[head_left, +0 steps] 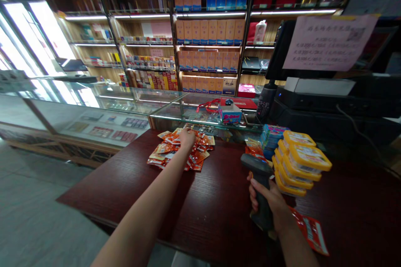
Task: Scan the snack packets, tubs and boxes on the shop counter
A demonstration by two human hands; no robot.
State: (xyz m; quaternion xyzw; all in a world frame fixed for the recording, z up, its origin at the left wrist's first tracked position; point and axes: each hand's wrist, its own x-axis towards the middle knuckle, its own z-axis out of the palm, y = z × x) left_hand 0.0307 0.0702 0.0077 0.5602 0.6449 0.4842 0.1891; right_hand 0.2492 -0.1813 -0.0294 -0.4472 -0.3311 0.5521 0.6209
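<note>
Snack packets (166,149), shiny orange-red with cream parts, lie in a loose heap on a dark brown wooden desk (213,204), directly beneath and around the person's left hand (187,137). That bare hand reaches into the far part of the heap with its fingers bent downward; whether they pinch a packet cannot be told from this angle. The right hand (272,200) is wrapped firmly around the handle of a dark grey handheld scanner (264,210), whose head points away from the person and toward the left.

Just beyond the scanner's head sits a smaller group of similar packets (254,148). Behind it, farther from the right hand, stand stacked blue packs (272,137). To the right hand's right, close by, rises a stack of yellow-lidded tubs (297,162). One single red packet (311,231) lies flat beside the right forearm, nearer the person.

Past both hands, a glass display case (191,110) carries a small blue-and-pink box (230,114). Well beyond the right hand, a pink paper notice (328,44) covers part of a dark monitor (282,52).
</note>
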